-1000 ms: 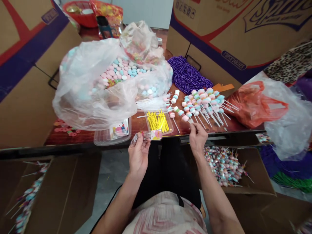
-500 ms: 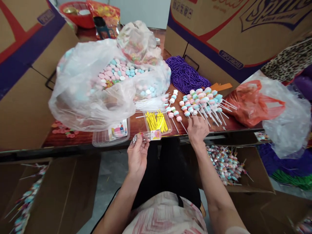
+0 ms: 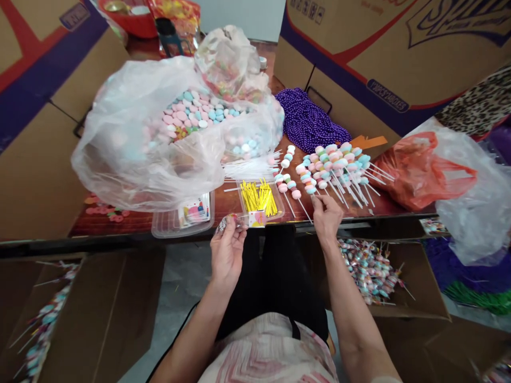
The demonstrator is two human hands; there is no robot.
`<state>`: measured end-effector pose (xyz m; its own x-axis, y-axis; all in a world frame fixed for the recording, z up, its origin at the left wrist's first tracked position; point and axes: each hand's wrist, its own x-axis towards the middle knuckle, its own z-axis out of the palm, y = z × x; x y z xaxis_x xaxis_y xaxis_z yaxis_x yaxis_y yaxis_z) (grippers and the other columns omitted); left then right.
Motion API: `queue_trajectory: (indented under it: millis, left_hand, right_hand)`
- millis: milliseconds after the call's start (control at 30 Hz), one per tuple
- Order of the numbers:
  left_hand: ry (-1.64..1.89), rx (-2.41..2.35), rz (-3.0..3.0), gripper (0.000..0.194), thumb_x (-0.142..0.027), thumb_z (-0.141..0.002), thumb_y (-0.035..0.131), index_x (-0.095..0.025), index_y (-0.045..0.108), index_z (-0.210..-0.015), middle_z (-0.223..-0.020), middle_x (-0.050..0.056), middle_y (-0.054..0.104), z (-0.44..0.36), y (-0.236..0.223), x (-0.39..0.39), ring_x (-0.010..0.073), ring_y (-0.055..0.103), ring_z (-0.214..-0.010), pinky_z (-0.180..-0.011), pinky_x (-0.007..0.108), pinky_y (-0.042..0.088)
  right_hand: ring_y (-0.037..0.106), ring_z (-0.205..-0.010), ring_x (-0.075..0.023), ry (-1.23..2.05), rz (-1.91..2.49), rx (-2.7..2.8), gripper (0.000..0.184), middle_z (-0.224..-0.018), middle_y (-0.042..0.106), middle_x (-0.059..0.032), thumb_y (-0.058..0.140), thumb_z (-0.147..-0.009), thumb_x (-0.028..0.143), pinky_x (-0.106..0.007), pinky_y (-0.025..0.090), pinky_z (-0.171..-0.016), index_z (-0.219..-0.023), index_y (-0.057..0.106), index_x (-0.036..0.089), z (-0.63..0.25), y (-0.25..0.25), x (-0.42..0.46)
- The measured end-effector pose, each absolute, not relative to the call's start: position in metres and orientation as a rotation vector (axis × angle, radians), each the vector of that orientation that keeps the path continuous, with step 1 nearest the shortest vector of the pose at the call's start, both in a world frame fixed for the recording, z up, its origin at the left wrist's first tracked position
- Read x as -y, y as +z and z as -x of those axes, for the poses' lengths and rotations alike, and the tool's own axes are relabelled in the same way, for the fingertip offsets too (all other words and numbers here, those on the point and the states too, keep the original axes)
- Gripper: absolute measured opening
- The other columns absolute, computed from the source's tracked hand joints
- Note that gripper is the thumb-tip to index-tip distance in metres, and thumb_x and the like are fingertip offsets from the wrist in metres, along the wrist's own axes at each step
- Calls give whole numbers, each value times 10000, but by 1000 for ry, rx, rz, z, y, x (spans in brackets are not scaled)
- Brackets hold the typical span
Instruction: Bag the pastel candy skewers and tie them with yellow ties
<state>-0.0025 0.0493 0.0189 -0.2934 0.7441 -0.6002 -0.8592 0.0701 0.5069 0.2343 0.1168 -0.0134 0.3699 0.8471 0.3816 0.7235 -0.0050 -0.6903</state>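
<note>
My left hand (image 3: 228, 249) is closed on a small clear printed plastic bag (image 3: 256, 218), which points right over the table's front edge. My right hand (image 3: 328, 219) pinches the stick of a candy skewer (image 3: 306, 178) strung with pink, blue and white sweets. That skewer lies at the left side of a pile of candy skewers (image 3: 339, 162), their white sticks pointing toward me. A few more skewers (image 3: 293, 191) lie just left of it. Between my hands, yellow twist ties (image 3: 259, 198) fill a clear tray.
A big clear bag of candies (image 3: 115, 138) covers the table's left half, with white sticks (image 3: 251, 169) beside it. A tray of printed bags (image 3: 195, 210) is at the front. Purple beads (image 3: 309, 122), a red plastic bag (image 3: 427, 170) and cartons surround the rest. A box of wrapped skewers (image 3: 371, 271) stands below right.
My view has shifted slightly. The right hand stays at the left edge of the pile, fingers now more plainly on one stick. My left hand still holds the plastic bag.
</note>
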Motion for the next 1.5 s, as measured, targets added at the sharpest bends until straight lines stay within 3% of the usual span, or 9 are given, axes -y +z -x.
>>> queue_trajectory:
  millis: [333, 800, 1067, 1333, 1500]
  left_hand:
    - [1553, -976, 147, 329, -316, -606, 916, -160, 665, -751, -675, -28, 692, 7, 19, -54, 71, 636, -602, -636, 203, 463]
    - [1633, -956, -25, 350, -400, -671, 869, -172, 618, -762, -726, -29, 675, 3, 7, -39, 102, 676, -692, -752, 261, 520]
    - [1692, -1164, -236, 378, -504, -713, 809, -176, 625, -754, -685, -10, 690, 4, -4, -37, 108, 668, -602, -602, 209, 512]
    - [1718, -1243, -428, 307, -446, -787, 767, -150, 711, -728, -722, 38, 712, 2, -21, -29, 125, 678, -657, -644, 216, 529]
    - [1653, -1204, -405, 365, -544, -797, 722, -180, 691, -803, -768, 47, 741, 2, -21, -26, 148, 713, -691, -638, 224, 533]
  right_hand:
    - [597, -693, -147, 635, 1415, 1390, 100, -721, 653, 20, 668, -863, 251, -282, 463, -681, -785, 717, 212, -207, 21, -35]
    - [648, -739, -188, 313, 1316, 1893, 118, -800, 723, -28, 635, -904, 202, -348, 508, -706, -869, 733, 258, -218, 30, 0]
    - [665, -772, -182, 469, 1353, 1859, 123, -828, 721, -28, 624, -915, 214, -332, 517, -726, -886, 737, 252, -206, 24, 9]
    - [641, -697, -161, 726, 1416, 1633, 117, -773, 704, -16, 661, -896, 266, -292, 469, -613, -809, 725, 223, -188, 18, 15]
    - [592, -644, -147, 693, 1438, 1620, 127, -726, 659, -8, 650, -907, 278, -282, 434, -573, -817, 718, 220, -176, 7, 21]
